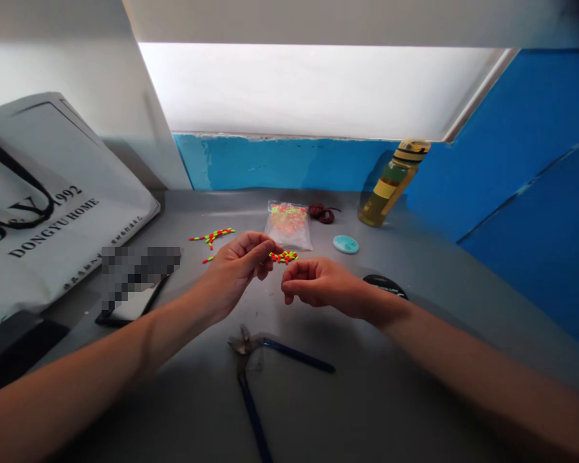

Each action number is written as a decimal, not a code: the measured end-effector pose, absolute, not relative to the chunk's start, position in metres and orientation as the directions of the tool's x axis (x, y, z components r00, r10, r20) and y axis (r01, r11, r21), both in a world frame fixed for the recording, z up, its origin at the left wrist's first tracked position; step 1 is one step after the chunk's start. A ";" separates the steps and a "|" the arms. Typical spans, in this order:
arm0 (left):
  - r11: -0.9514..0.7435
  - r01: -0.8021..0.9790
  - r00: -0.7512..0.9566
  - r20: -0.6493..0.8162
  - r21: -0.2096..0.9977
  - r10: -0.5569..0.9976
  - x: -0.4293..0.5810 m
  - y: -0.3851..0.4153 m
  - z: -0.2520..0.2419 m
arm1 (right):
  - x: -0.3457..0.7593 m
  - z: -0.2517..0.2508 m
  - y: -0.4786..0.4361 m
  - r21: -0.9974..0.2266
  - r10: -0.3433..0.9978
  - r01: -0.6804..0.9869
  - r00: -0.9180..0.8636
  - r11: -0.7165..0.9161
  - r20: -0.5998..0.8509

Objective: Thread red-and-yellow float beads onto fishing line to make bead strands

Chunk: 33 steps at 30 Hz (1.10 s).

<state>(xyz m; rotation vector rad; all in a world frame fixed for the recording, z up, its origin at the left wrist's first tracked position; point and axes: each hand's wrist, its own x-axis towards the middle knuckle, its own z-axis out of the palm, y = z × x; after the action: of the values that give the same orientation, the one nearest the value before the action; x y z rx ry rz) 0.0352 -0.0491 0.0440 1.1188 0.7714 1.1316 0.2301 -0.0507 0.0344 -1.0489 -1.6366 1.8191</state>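
Over the middle of the table, my left hand [245,260] has thumb and forefinger pinched together; whatever sits between them is too small to name. Close by on the right, my right hand [318,283] is curled with its fingertips together, and I cannot make out anything in it. Behind the hands lies a small pile of red and yellow-green oblong beads [285,257]. More of these beads [215,236] lie in a loose group beyond my left hand. A clear plastic bag [289,228] of them rests farther back. Nearer to me, blue-handled pliers [244,349] lie with their handles spread.
A yellowish water bottle [390,186] stands at the back right. Near it are a round turquoise disc [346,244] and a dark red cord bundle [322,213]. A black round object [383,283] is partly behind my right wrist. Left are a phone-like slab [137,299] and a white bag [77,212].
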 end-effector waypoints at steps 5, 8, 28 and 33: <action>0.036 -0.300 0.263 0.046 0.953 0.964 0.035 -0.048 0.042 | 0.231 0.035 -0.050 -0.966 0.761 0.195 -0.596 -0.173 -0.256; 0.023 -0.294 0.252 0.054 0.956 0.966 0.035 -0.048 0.044 | 0.231 0.037 -0.051 -0.960 0.748 0.216 -0.605 -0.178 -0.274; 0.108 -0.396 0.312 0.023 0.912 0.950 0.034 -0.050 0.050 | 0.250 0.044 -0.045 -0.875 0.470 0.482 -0.764 -0.042 -0.443; 0.191 -0.446 0.356 -0.023 0.875 0.934 0.034 -0.050 0.052 | 0.258 0.046 -0.039 -0.813 0.506 0.582 -0.710 0.030 -0.490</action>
<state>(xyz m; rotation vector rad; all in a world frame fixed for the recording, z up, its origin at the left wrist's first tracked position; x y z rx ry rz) 0.0341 -0.0499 0.0516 0.9138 0.6570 1.0731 0.2576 -0.0388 0.0463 -1.2170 -2.3008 1.8739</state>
